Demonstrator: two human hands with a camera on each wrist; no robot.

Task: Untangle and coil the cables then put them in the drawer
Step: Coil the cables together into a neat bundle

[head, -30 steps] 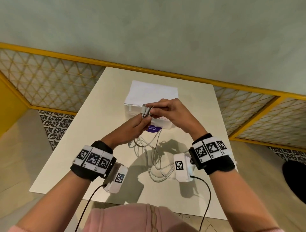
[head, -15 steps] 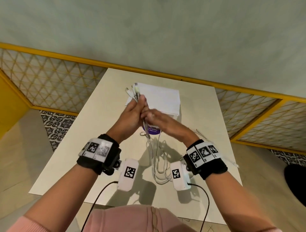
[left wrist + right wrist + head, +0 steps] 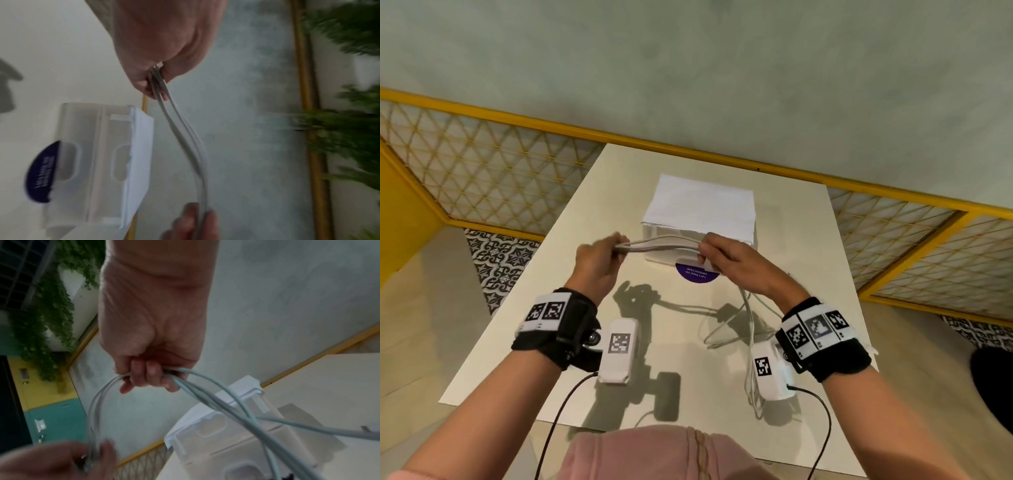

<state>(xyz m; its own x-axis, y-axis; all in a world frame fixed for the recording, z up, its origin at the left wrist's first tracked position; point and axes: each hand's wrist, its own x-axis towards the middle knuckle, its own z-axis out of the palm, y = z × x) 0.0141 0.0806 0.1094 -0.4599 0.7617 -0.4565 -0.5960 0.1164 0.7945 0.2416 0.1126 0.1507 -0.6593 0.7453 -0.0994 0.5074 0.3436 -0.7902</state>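
Pale surface (image 3: pixel 592 301) is carrying the closed translucent plastic drawer box (image 3: pixel 700 219); my left hand (image 3: pixel 594 263) and right hand (image 3: pixel 736 265) are gripping the thin white cables (image 3: pixel 661 244) stretched between them, coiling barely begun, nothing stowed

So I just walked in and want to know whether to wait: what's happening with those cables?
A person is sorting white cables over a table. The left hand pinches one end of the bundle and the right hand grips it further along, with a short span held between them. The remaining cable trails loose onto the table. The small plastic drawer unit stands behind, with nothing coiled yet.
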